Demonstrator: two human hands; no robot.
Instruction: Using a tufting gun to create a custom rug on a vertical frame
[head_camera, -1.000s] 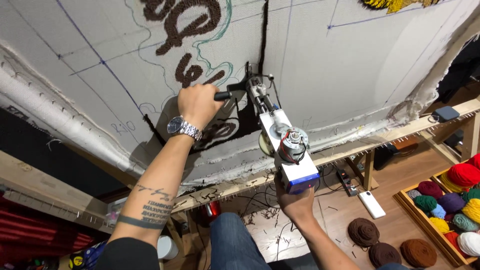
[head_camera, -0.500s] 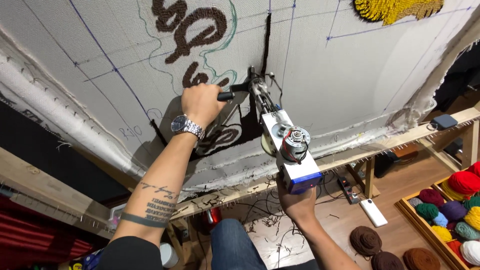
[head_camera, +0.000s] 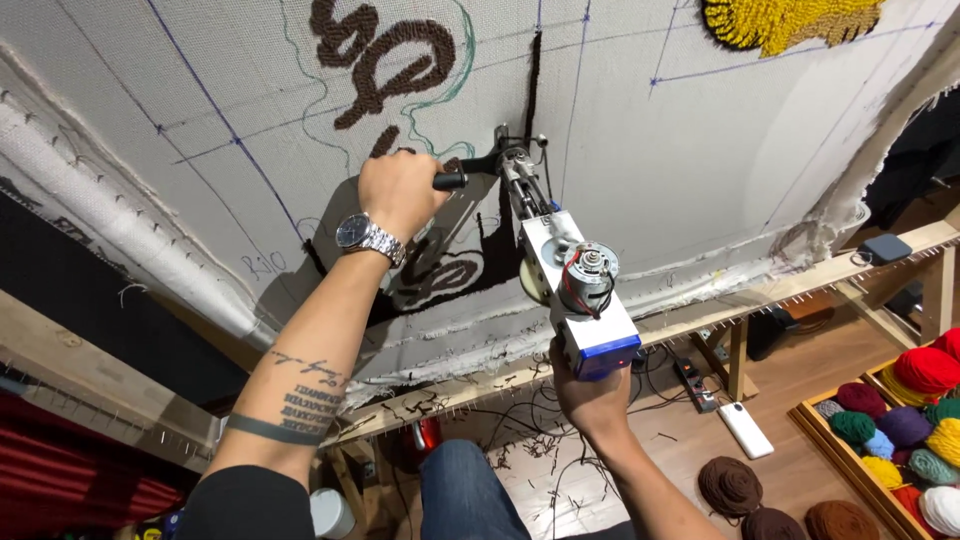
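Note:
A white and blue tufting gun (head_camera: 570, 280) is pressed nose-first against a pale cloth (head_camera: 220, 130) stretched on a wooden frame. My left hand (head_camera: 398, 192), with a metal wristwatch, is closed around the gun's black front handle. My right hand (head_camera: 590, 392) grips the rear handle under the blue base. A narrow dark tufted line (head_camera: 530, 80) runs up the cloth above the gun's tip. Dark brown tufted shapes (head_camera: 375, 60) sit higher on the left, and a yellow tufted patch (head_camera: 790, 18) at the top right.
The frame's wooden lower bar (head_camera: 800, 285) is lined with small nails. On the floor lie brown yarn balls (head_camera: 730, 485), a wooden tray of coloured yarn balls (head_camera: 900, 420), a power strip (head_camera: 692, 382) and a white flat device (head_camera: 745, 430).
The gun and both hands have moved up the cloth, and the dark tufted line above the tip looks longer. The view has tilted upward.

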